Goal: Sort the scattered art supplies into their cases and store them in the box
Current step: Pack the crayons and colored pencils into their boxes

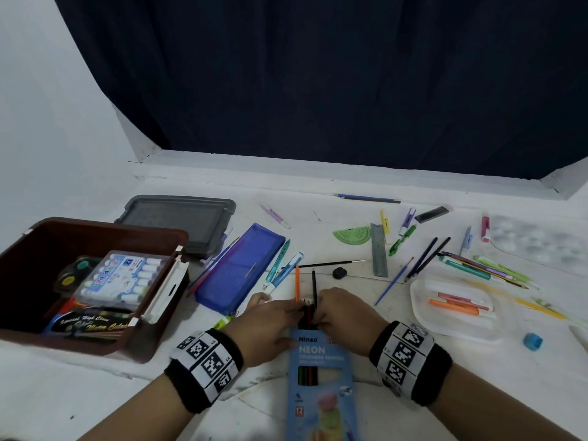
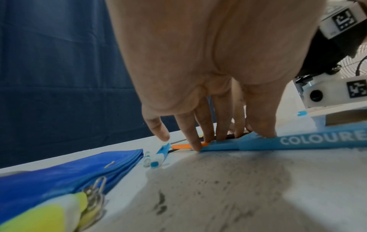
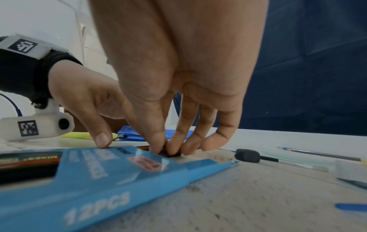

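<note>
A blue Ninso neon coloured-pencil box (image 1: 321, 377) lies flat near the front edge, its open end pointing away from me. An orange pencil (image 1: 297, 283) and a black pencil (image 1: 314, 284) stick far out of the open end, beside several dark pencils pushed in deeper. My left hand (image 1: 286, 313) presses straight fingers (image 2: 195, 146) on the box (image 2: 298, 141) mouth, thumb on its top face. My right hand (image 3: 166, 149) pinches the ends of the dark pencils at the box (image 3: 119, 180) opening.
A brown storage box (image 1: 159, 329) at left holds a marker case and paint sets, with a grey lid (image 1: 178, 218) behind it. A blue pouch (image 1: 238, 268) lies left of my hands. At right are a white tray (image 1: 423, 300), a ruler (image 1: 379, 253) and several loose pens, brushes and pencils.
</note>
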`<action>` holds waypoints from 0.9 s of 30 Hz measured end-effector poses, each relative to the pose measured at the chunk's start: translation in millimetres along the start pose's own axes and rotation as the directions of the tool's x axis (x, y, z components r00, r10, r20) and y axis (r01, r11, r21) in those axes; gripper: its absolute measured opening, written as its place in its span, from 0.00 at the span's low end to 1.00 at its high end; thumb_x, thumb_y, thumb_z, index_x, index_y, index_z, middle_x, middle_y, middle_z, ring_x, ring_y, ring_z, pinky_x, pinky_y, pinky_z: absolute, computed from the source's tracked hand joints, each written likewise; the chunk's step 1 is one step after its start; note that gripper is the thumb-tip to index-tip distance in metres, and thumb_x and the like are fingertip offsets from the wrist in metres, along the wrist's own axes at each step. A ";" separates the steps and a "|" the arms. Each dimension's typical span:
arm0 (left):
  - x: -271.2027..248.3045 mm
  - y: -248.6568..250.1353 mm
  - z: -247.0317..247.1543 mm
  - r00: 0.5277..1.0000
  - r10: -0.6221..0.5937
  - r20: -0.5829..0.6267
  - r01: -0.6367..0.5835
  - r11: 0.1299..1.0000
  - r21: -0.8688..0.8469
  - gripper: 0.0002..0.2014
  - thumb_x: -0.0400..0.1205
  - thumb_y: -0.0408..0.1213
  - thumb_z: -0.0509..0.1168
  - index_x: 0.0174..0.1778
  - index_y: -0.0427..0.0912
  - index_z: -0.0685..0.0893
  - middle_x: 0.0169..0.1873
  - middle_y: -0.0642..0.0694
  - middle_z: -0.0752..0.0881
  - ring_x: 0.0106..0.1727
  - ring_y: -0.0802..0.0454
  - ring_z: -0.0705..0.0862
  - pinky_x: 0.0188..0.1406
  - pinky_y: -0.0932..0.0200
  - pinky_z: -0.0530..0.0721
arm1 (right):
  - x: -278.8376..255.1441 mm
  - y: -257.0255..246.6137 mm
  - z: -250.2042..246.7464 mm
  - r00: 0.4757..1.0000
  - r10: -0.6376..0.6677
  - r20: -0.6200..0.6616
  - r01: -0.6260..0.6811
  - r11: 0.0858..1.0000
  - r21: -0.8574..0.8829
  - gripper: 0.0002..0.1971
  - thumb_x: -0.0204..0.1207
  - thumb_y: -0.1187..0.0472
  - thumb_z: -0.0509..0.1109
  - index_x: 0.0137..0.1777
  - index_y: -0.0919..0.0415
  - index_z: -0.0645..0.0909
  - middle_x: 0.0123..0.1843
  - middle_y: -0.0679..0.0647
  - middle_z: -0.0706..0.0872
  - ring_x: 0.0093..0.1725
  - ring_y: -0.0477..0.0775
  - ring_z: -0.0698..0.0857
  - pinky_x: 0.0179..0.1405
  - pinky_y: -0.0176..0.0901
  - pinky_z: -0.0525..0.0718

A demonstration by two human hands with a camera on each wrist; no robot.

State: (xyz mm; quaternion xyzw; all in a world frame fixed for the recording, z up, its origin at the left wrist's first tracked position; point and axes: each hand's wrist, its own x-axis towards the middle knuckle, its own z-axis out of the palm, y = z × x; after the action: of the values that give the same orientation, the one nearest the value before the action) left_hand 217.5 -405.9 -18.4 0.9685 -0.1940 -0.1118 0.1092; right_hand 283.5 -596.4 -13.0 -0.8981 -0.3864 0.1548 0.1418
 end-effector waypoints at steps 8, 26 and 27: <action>-1.0 5.9 -3.9 1.000 -0.008 0.013 0.007 0.998 0.060 0.26 0.85 0.48 0.64 0.81 0.51 0.71 0.82 0.58 0.67 0.83 0.61 0.60 0.77 0.53 0.47 | 0.4 3.3 -3.8 1.000 -0.003 0.028 0.005 0.997 -0.076 0.25 0.79 0.60 0.72 0.76 0.56 0.76 0.78 0.53 0.72 0.77 0.57 0.71 0.73 0.53 0.73; -1.1 6.7 -1.5 1.000 -0.022 -0.017 0.022 1.000 0.008 0.26 0.85 0.47 0.65 0.81 0.51 0.72 0.83 0.57 0.66 0.82 0.61 0.61 0.76 0.56 0.51 | -8.5 -5.1 4.7 1.000 -0.021 -0.014 0.022 0.999 0.048 0.16 0.75 0.70 0.64 0.54 0.57 0.91 0.47 0.54 0.92 0.45 0.53 0.88 0.46 0.45 0.85; -1.4 6.5 -2.1 1.000 -0.019 -0.019 0.019 1.000 0.004 0.26 0.85 0.47 0.65 0.80 0.51 0.72 0.83 0.57 0.66 0.82 0.61 0.62 0.76 0.57 0.51 | -9.2 -6.2 1.5 1.000 -0.019 -0.007 0.020 0.998 0.067 0.16 0.75 0.69 0.65 0.53 0.57 0.92 0.47 0.52 0.93 0.45 0.52 0.88 0.48 0.45 0.86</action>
State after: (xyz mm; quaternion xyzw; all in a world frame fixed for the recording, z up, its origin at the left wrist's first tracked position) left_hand 214.5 -410.8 -14.4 0.9715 -0.1838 -0.1033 0.1081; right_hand 272.9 -598.9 -10.4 -0.8896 -0.3894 0.1634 0.1743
